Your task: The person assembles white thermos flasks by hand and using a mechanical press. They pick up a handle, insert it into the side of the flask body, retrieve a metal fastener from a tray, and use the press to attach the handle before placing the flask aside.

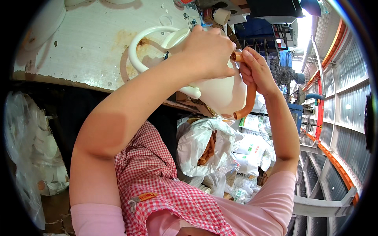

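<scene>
A white plastic watering can (222, 92) with a big looped handle (134, 49) lies tilted at the bench's front edge. My left hand (210, 51) is closed over its upper part, fingers curled and partly hidden. Facing it, my right hand (258, 70) grips a curved orange-brown tube (251, 96). One open end of the tube points at my left fist, close to the can; whether they touch I cannot tell. The other end curves down beside the can's body.
The worn pale workbench (90, 43) carries other white vessels (47, 23) at its far left. Below the can stands a white plastic bag (193, 149) with several brown tubes. Clear bags with white parts (49, 157) sit lower left. Boxes and cables crowd the back right.
</scene>
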`<state>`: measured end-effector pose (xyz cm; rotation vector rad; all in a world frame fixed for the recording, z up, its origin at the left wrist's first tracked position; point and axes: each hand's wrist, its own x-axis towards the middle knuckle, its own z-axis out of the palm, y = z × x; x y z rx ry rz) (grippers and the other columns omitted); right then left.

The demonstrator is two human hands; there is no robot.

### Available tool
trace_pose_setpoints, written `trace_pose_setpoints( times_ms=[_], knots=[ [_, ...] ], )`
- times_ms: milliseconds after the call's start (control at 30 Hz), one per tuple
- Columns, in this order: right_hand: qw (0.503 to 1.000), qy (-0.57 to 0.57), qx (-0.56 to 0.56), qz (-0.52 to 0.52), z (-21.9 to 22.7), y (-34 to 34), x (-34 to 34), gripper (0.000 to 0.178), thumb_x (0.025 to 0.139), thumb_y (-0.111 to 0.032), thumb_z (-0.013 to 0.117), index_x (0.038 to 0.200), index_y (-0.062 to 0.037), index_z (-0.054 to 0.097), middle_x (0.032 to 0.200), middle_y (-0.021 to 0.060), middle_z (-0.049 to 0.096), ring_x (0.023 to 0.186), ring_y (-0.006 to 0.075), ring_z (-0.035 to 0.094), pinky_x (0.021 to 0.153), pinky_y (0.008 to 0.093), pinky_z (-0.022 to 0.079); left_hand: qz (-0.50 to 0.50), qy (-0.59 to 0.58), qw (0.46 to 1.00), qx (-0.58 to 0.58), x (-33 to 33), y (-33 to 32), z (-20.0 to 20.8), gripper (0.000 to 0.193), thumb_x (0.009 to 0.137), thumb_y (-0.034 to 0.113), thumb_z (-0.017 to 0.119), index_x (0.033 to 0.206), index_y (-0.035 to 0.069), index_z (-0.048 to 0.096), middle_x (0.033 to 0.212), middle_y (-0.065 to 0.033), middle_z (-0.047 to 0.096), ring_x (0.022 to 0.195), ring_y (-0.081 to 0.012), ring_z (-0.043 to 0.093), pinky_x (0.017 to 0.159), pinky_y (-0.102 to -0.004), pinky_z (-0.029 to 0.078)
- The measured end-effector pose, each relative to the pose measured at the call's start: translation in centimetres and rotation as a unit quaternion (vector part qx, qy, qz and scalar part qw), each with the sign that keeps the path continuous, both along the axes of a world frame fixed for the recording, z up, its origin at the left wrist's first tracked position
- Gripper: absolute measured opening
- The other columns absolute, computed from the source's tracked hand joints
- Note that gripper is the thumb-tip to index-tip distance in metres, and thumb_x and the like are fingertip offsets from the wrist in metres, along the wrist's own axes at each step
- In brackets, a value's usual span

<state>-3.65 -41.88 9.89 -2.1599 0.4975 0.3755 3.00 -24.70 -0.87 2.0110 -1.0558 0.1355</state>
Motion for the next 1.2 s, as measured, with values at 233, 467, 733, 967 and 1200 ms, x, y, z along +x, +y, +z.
trace_pose_setpoints(
  times_ms=[233,467,733,967,1200],
  knots=[
    [0.993,-0.056,-0.071,0.077,-0.1,-0.1,0.1,0.027,0.104,-0.031,0.056,0.091,-0.0077,0.052,0.06,-0.0046,0.044,0.045,0.0024,0.037,0.041,0.0195,0.031,-0.013,0.009,1.0,0.014,0.0,0.4,0.3,0.058,0.077,0.052,0.071,0.119,0.011,0.07,0.115,-0.0026,0.07,0.119,-0.019,0.057,0.099,-0.0424,0.042],
    [0.92,-0.133,-0.316,0.19,0.5,1.5,-0.1,0.033,0.098,-0.032,0.066,0.09,-0.003,0.052,0.071,0.0053,0.068,0.058,0.0184,0.063,0.055,0.0328,0.049,0.0,-0.003,1.0,-0.013,-0.4,0.1,0.3,0.052,0.076,0.047,0.076,0.114,0.012,0.071,0.114,-0.0026,0.069,0.119,-0.0193,0.056,0.1,-0.042,0.039],
    [0.835,-0.146,-0.435,0.303,1.3,2.1,0.4,0.031,0.094,-0.033,0.067,0.094,-0.0059,0.051,0.082,0.0114,0.072,0.073,0.0383,0.065,0.063,0.0437,0.05,-0.018,0.0,0.998,-0.054,0.1,-0.1,-0.4,0.046,0.074,0.043,0.079,0.106,0.012,0.07,0.111,-0.0024,0.068,0.118,-0.0204,0.056,0.098,-0.0425,0.04],
    [0.826,-0.158,-0.42,0.341,1.2,1.4,0.9,0.035,0.093,-0.037,0.067,0.091,-0.0065,0.05,0.075,0.0117,0.068,0.07,0.0385,0.063,0.06,0.0446,0.048,-0.017,-0.001,0.997,-0.073,0.0,0.0,-0.2,0.047,0.072,0.039,0.081,0.108,0.011,0.069,0.111,-0.0038,0.068,0.117,-0.0215,0.057,0.099,-0.0426,0.04],
    [0.844,-0.149,-0.398,0.329,0.8,0.9,1.3,0.037,0.092,-0.041,0.068,0.09,-0.0073,0.051,0.073,0.0122,0.066,0.069,0.0386,0.062,0.06,0.0442,0.047,-0.019,-0.006,0.996,-0.083,0.4,-0.2,-0.7,0.053,0.071,0.039,0.08,0.115,0.011,0.067,0.115,-0.006,0.067,0.119,-0.0227,0.057,0.1,-0.0423,0.04]
  ],
)
